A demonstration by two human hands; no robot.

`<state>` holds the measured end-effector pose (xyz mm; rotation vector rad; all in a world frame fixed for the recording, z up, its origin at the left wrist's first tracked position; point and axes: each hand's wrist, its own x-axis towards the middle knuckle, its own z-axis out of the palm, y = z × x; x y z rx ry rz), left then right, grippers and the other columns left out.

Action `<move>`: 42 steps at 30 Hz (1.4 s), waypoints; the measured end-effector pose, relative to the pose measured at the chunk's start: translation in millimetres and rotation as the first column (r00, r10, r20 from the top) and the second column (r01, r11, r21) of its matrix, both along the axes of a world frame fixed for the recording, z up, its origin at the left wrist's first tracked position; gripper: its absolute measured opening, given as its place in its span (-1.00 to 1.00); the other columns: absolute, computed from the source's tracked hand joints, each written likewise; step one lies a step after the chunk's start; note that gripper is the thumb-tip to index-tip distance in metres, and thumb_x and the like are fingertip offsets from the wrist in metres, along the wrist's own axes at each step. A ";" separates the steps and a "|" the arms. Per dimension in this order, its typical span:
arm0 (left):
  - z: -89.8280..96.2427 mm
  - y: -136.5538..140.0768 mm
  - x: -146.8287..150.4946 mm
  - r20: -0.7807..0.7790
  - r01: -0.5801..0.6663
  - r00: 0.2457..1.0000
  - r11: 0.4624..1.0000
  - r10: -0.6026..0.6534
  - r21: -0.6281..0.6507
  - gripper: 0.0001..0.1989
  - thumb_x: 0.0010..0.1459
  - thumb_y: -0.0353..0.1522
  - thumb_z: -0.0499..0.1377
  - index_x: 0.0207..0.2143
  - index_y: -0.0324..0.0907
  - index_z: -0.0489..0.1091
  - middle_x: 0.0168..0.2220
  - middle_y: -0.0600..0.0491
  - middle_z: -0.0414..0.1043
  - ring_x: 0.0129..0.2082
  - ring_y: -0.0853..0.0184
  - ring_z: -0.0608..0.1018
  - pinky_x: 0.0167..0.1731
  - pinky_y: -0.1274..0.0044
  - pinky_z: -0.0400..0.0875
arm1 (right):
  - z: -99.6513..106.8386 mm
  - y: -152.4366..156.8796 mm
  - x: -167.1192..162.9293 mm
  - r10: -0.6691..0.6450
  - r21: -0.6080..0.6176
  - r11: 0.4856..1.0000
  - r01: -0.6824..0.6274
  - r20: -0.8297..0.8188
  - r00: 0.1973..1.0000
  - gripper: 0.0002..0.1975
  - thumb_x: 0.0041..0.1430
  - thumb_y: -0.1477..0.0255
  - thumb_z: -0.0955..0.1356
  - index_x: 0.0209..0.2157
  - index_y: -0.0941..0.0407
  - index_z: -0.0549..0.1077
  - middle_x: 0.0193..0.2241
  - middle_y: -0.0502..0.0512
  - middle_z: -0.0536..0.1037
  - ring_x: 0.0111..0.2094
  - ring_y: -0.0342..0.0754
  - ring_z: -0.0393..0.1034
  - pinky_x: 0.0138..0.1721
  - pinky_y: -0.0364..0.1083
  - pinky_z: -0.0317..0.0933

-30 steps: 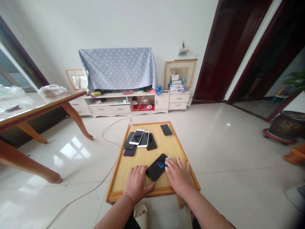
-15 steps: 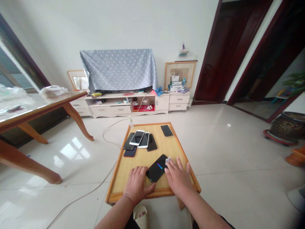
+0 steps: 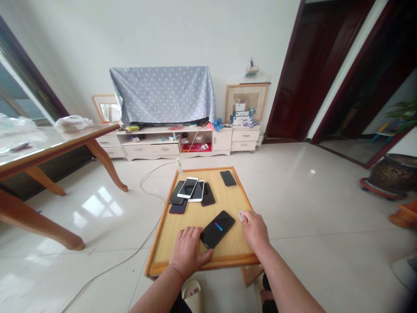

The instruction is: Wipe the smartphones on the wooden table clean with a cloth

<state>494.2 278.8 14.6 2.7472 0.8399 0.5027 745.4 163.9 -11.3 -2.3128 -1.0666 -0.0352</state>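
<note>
A black smartphone (image 3: 217,230) lies face up and slanted on the small wooden table (image 3: 192,230), its screen lit with the word HONOR. My left hand (image 3: 187,250) steadies it by the near left end, fingers at one edge and thumb at the bottom corner. To the right of the phone, apart from it, my right hand (image 3: 256,230) pinches a small crumpled white wipe (image 3: 241,216) between thumb and fingers.
Several phones lie overlapped at the table's left, two white-framed ones (image 3: 188,188) among them. A lone dark phone (image 3: 227,178) rests at the far right. At the far left corner stands a clear pump bottle (image 3: 179,166). A cable (image 3: 110,270) crosses the floor.
My right hand has moved right, off the phone's screen, taking the wipe along. Its outstretched fingers have curled into a pinch. The left hand and the phone have stayed in place.
</note>
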 end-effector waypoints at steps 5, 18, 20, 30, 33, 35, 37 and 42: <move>-0.2 0.3 -0.8 -0.004 -0.005 1.000 1.000 0.005 0.001 -0.52 -0.07 -0.17 0.31 -0.07 -0.07 0.34 -0.16 -0.01 0.42 -0.10 0.13 0.43 -0.03 0.31 0.26 | 3.7 -2.3 -24.8 0.030 0.170 0.985 -0.014 -0.089 0.996 -0.73 0.22 0.45 0.22 -0.13 0.05 0.48 -0.17 0.07 0.55 -0.11 -0.01 0.39 -0.08 -0.07 0.24; 0.6 -0.2 0.0 -0.009 0.000 1.000 1.000 0.000 -0.013 -0.55 -0.05 -0.19 0.30 -0.09 -0.09 0.35 -0.16 -0.02 0.43 -0.10 0.12 0.43 -0.04 0.32 0.26 | 18.3 9.1 -68.1 0.299 -0.184 0.941 -0.283 0.066 0.952 -0.60 0.38 0.32 0.13 0.13 -0.09 0.41 0.18 -0.01 0.40 0.30 0.18 -0.04 0.20 0.27 -0.11; 1.5 -0.2 -0.1 -0.008 0.005 1.000 1.000 -0.005 -0.018 -0.54 -0.06 -0.20 0.30 -0.09 -0.08 0.35 -0.16 -0.02 0.43 -0.10 0.12 0.44 -0.04 0.32 0.27 | 14.4 12.1 -57.5 0.237 -0.226 0.951 -0.213 0.083 0.968 -0.58 0.38 0.32 0.12 0.17 -0.09 0.37 0.21 -0.01 0.37 0.35 0.21 -0.15 0.23 0.37 -0.29; 2.9 -0.6 -0.9 0.001 -0.001 1.000 1.000 0.001 -0.026 -0.54 -0.06 -0.20 0.29 -0.08 -0.08 0.35 -0.17 -0.03 0.43 -0.09 0.11 0.44 -0.03 0.29 0.27 | -4.6 5.3 -19.1 0.050 -0.128 0.991 -0.042 0.056 0.997 -0.64 0.29 0.47 0.19 -0.01 0.00 0.51 0.04 0.10 0.53 0.12 0.03 0.30 0.19 0.10 -0.03; 2.8 -0.3 -1.3 -0.001 -0.002 1.000 1.000 0.002 -0.030 -0.53 -0.07 -0.20 0.30 -0.08 -0.08 0.35 -0.16 -0.03 0.43 -0.10 0.11 0.44 -0.03 0.30 0.27 | -4.5 4.2 -9.4 0.023 -0.026 0.999 -0.023 0.016 1.000 -0.68 0.26 0.47 0.21 -0.11 0.03 0.55 -0.13 0.09 0.60 -0.04 -0.01 0.41 0.06 -0.02 0.12; 2.5 -0.3 -1.6 -0.002 -0.006 1.000 1.000 0.006 -0.023 -0.53 -0.07 -0.19 0.30 -0.08 -0.08 0.35 -0.17 -0.03 0.43 -0.09 0.12 0.43 -0.03 0.30 0.27 | -4.1 5.2 -16.4 0.044 0.090 0.995 -0.042 -0.019 0.999 -0.70 0.27 0.42 0.20 -0.13 0.05 0.54 -0.17 0.10 0.60 -0.07 0.01 0.41 0.01 -0.04 0.17; 2.2 -0.3 -1.7 -0.006 -0.010 1.000 1.000 0.010 -0.013 -0.53 -0.06 -0.18 0.30 -0.08 -0.08 0.34 -0.17 -0.02 0.42 -0.10 0.12 0.43 -0.04 0.31 0.27 | -3.4 6.7 -31.2 0.088 0.202 0.977 -0.067 -0.095 0.992 -0.71 0.28 0.37 0.20 -0.12 0.06 0.51 -0.16 0.11 0.59 -0.10 0.00 0.43 -0.05 -0.06 0.21; 0.8 0.1 -1.3 -0.022 -0.008 1.000 1.000 0.007 -0.015 -0.52 -0.06 -0.17 0.31 -0.07 -0.08 0.35 -0.16 -0.02 0.43 -0.09 0.12 0.44 -0.04 0.31 0.27 | -0.2 9.0 -58.2 0.164 0.238 0.965 -0.114 -0.200 0.966 -0.78 0.26 0.33 0.22 -0.19 0.02 0.47 -0.29 0.02 0.57 -0.26 -0.05 0.44 -0.23 -0.13 0.22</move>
